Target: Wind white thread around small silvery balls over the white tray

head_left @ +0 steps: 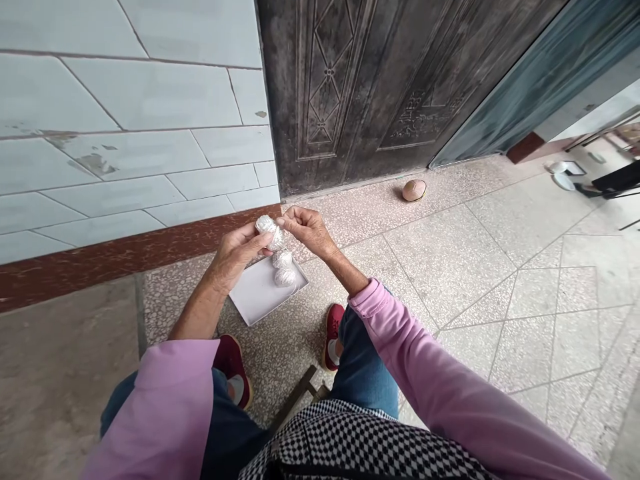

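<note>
Fingers [289, 220] on a silvery wrapped ball [270, 232], door lettering [415, 115] unreadable

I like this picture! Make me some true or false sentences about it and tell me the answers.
1. The left hand and right hand hold a shiny white ball with their fingers. True.
2. Two more balls sit on a white tray. True.
3. The person wears blue shoes. False, they are red shoes.
4. The door is white. False, the door is dark with carved patterns.
5. An egg-shaped thing lies on the floor near the door. True.
</note>
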`<move>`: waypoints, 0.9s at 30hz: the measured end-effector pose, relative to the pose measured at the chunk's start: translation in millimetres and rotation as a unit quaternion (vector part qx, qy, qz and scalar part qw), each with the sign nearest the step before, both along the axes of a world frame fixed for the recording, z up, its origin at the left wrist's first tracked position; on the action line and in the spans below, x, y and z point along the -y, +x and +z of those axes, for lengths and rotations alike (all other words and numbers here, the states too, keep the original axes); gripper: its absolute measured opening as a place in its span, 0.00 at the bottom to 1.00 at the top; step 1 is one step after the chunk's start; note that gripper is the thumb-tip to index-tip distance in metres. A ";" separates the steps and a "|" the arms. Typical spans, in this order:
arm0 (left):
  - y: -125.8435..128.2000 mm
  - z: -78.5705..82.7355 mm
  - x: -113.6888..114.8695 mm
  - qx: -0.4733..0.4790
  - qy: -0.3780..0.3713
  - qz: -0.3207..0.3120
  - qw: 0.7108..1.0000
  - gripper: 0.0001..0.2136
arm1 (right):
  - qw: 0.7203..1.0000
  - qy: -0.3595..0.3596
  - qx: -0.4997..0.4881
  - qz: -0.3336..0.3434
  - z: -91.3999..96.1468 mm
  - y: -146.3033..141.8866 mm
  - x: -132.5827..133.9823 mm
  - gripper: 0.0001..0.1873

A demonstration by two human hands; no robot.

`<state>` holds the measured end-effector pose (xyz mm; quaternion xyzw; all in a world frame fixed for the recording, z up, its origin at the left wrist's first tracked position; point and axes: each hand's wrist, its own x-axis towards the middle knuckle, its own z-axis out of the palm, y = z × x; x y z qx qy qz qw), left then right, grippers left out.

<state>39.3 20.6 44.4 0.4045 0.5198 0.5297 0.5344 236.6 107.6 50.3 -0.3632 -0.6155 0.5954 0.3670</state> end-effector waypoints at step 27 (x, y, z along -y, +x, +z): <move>-5.3 -0.1 5.0 -0.087 0.018 0.056 0.994 0.28 | 0.999 -0.036 -0.033 0.018 8.0 0.6 -0.8 0.38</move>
